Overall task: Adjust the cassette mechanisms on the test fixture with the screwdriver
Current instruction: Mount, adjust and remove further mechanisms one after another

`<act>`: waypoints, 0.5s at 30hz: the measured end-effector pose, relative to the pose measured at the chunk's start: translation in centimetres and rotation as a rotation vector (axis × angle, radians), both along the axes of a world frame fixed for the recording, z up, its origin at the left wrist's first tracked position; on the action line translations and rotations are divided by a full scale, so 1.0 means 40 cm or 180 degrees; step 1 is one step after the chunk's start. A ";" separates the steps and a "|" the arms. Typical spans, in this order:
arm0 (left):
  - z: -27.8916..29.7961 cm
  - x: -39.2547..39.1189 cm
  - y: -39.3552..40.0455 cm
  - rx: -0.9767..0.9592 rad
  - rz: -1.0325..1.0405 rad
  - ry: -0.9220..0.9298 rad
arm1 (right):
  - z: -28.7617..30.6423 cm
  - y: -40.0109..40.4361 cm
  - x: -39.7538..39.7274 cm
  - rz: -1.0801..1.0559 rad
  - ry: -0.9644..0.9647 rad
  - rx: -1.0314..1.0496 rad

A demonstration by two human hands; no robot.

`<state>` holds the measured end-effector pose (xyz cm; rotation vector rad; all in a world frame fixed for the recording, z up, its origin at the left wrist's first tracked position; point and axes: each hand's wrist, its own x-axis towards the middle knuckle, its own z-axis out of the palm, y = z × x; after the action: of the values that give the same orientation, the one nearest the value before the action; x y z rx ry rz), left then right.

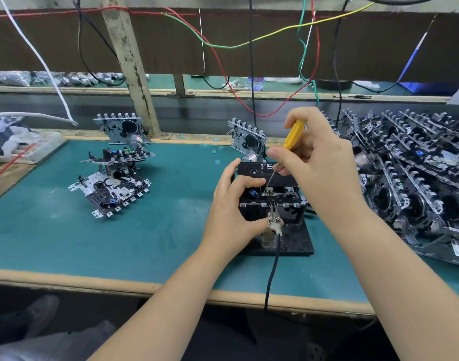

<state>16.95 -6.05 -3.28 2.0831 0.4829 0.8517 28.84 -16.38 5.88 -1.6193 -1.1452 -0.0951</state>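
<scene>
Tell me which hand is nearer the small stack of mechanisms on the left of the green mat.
Left. The left hand grips the test fixture, on the side facing the stack of mechanisms. The right hand, holding the yellow screwdriver, is farther right, above the fixture.

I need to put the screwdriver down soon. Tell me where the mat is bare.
Bare green mat lies between the small stack of mechanisms on the left and the test fixture, and along the near edge. The right side is crowded with piled mechanisms.
</scene>
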 end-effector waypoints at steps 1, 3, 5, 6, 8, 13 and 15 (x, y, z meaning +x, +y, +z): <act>-0.001 0.001 0.000 0.0004 -0.0003 0.0005 | 0.000 0.000 0.001 0.0006 0.0003 -0.0004; -0.003 0.001 0.001 0.0001 -0.0007 0.0002 | 0.000 0.002 0.001 0.0006 -0.0017 -0.0017; -0.004 0.000 0.001 -0.0001 -0.0007 0.0012 | 0.000 0.002 0.000 -0.0006 -0.0060 -0.0013; -0.004 0.000 0.001 0.0003 -0.0006 0.0019 | 0.000 0.002 0.000 -0.0009 -0.0081 -0.0006; -0.004 -0.001 0.000 0.0002 -0.0011 0.0018 | 0.000 0.002 0.001 -0.0011 -0.0129 -0.0002; -0.005 0.000 0.001 0.0012 -0.0026 -0.0005 | -0.003 0.002 0.001 -0.0018 -0.0098 0.0023; -0.006 -0.001 0.001 0.0030 -0.0018 0.0021 | -0.003 -0.001 0.002 -0.0021 -0.0050 0.0052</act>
<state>16.90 -6.00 -3.52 2.0957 0.4771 0.8457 28.90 -16.42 5.75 -1.6105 -1.1483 -0.1212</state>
